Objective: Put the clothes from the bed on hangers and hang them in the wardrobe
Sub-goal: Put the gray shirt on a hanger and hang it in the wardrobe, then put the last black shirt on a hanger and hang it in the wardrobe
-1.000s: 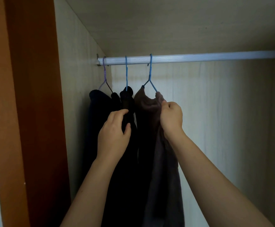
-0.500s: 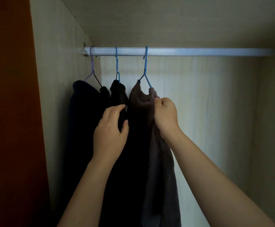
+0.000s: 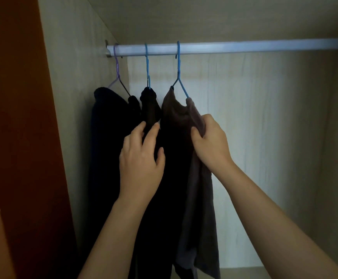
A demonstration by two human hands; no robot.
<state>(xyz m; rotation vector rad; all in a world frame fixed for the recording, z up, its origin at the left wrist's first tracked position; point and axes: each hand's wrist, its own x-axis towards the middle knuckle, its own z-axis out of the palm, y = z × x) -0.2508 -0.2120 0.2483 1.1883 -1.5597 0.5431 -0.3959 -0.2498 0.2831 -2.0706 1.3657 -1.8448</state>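
Pale wood wardrobe [image 3: 274, 137], silver rail [image 3: 244, 48]: brown-grey fleecy garment [image 3: 202, 208] hangs on a blue wire hanger [image 3: 178, 67], with the right hand [image 3: 210, 146] pinching its shoulder. Left hand [image 3: 140, 164] curls its fingers round the neighbouring black garment [image 3: 150, 105]. This looks like straightening; the next move is to let go of both.

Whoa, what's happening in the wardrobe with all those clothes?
A person is tidying clothes inside the wardrobe. Three garments hang on hangers from the silver rail. The right hand pinches the shoulder of the brown garment on the rightmost blue hanger, while the left hand holds the black garment beside it.
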